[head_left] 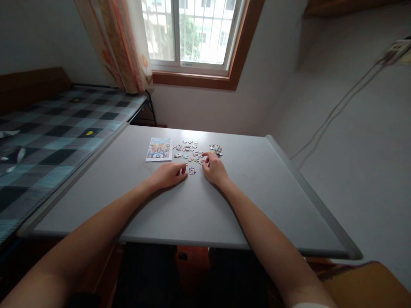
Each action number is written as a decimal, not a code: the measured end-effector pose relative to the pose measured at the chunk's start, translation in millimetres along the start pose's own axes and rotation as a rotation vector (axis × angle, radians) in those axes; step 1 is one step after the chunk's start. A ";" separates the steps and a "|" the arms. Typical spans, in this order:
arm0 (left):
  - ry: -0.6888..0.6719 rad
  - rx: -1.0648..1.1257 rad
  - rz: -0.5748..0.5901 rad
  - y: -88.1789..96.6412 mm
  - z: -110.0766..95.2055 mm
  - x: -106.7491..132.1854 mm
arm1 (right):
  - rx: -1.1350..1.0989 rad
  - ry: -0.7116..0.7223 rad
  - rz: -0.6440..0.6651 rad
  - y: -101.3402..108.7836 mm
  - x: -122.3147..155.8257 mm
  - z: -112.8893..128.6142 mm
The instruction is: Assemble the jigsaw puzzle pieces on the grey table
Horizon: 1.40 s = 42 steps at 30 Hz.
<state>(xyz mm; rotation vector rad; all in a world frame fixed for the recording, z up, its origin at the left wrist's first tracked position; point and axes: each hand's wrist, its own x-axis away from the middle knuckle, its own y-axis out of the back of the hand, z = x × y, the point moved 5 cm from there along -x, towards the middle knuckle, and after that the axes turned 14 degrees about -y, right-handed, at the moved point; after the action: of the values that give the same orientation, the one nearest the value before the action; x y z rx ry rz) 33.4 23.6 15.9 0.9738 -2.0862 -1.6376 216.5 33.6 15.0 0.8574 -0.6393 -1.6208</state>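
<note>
Puzzle pieces lie loose on the white table between a picture sheet and my right hand. My left hand rests on the tabletop below the sheet, fingers loosely bent, a gap between thumb and fingers, nothing seen in it. Just right of its fingertips sits a small joined cluster of puzzle pieces, purple and white. My right hand is at the right edge of the loose pieces, index finger and thumb apart; whether a fingertip touches a piece is too small to tell. Beyond it is a denser heap of pieces.
The printed picture sheet lies flat left of the pieces. The white table has raised side edges. A bed with a checked cover stands at the left, a window behind, and a cable hangs along the right wall.
</note>
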 end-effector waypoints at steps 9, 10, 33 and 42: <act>-0.010 -0.005 -0.003 0.9 -1.5 0.0 | 0.196 -0.016 -0.010 -6.7 -3.0 -9.1; -0.009 -0.003 -0.002 0.7 -1.4 0.1 | 0.220 -0.016 0.003 -7.4 -2.3 -8.1; -0.014 -0.005 -0.014 -1.2 1.0 0.3 | 0.226 -0.041 0.035 -6.6 -2.1 -8.1; -0.013 0.004 -0.007 -0.2 0.3 0.0 | 0.202 -0.033 0.024 -6.4 -2.0 -9.0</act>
<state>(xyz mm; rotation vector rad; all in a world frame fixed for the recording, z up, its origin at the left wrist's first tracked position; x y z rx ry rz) 33.3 23.8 15.6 0.9751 -2.0983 -1.6481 220.3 37.2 5.0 0.9673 -0.8439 -1.5697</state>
